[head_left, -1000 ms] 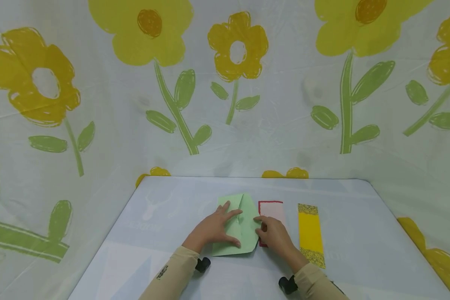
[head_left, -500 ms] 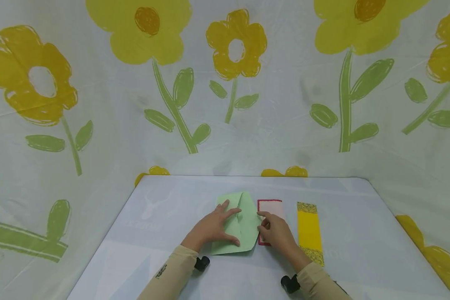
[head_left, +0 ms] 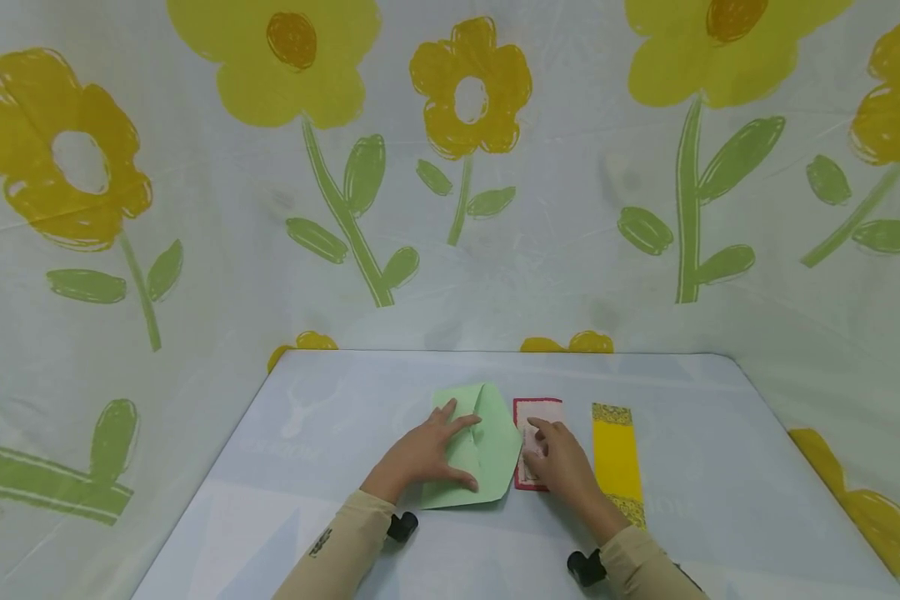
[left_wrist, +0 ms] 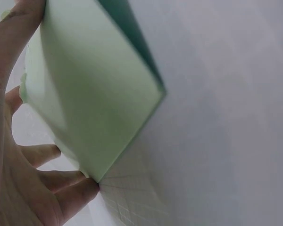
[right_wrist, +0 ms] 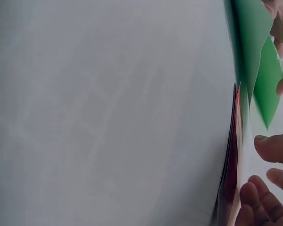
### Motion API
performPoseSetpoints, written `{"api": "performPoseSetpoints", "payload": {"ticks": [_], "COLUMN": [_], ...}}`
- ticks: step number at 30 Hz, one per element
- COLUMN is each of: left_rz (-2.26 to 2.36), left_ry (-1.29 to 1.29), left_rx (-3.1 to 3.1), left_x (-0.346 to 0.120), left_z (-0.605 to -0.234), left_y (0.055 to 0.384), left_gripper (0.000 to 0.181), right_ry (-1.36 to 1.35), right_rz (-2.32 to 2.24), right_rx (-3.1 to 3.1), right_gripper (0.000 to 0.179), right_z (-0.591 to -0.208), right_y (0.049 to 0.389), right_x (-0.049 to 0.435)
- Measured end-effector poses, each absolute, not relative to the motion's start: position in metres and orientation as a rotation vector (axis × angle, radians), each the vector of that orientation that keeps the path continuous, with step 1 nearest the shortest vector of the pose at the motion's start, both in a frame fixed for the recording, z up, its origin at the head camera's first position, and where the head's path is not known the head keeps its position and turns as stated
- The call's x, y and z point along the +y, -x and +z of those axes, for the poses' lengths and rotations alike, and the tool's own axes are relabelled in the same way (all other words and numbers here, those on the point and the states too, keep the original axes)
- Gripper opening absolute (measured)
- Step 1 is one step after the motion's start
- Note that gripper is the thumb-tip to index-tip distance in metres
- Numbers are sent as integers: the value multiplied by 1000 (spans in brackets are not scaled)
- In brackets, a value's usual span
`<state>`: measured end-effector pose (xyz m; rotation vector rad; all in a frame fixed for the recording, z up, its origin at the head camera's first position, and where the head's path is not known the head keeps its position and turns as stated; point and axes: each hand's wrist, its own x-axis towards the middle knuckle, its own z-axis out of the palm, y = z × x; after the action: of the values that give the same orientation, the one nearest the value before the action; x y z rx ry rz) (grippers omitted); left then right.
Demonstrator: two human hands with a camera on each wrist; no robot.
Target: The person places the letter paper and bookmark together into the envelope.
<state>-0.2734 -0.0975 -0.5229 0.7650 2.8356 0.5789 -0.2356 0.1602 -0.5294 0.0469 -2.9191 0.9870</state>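
Lengthwise, the green paper (head_left: pixel 487 448) is laid front to back on the tabletop (head_left: pixel 720 487), its pointed side aimed right, touched by the left hand (head_left: pixel 427 450), fingers spread; over the red-edged card (head_left: pixel 540 409), the right hand (head_left: pixel 564 467) is held, bent fingers apart.

The pale green envelope (head_left: pixel 497 450) (its seam runs down the middle, its blunt point faces right) lies under the spread fingers of the left hand (head_left: pixel 423 450). Just right of it, a pinkish card (head_left: pixel 538 409) with a red border lies lengthwise, partly hidden by the right hand (head_left: pixel 558 462), the envelope's point overlapping its left edge in the head view.
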Motion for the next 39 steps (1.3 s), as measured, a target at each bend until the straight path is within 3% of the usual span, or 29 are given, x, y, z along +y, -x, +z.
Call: {"api": "performPoseSetpoints", "payload": {"ticks": [39], "left_rz": [620], "left_ry": [-748], "left_rx": [2823], "left_x": [-97], "left_z": [-518], "left_y": [270], "left_gripper": [110], "right_ry": [108], "right_rz": [856], "right_rx": [-2929], "right_gripper": [68], "right_z": [-526], "right_y": [234], "right_x": [193]}}
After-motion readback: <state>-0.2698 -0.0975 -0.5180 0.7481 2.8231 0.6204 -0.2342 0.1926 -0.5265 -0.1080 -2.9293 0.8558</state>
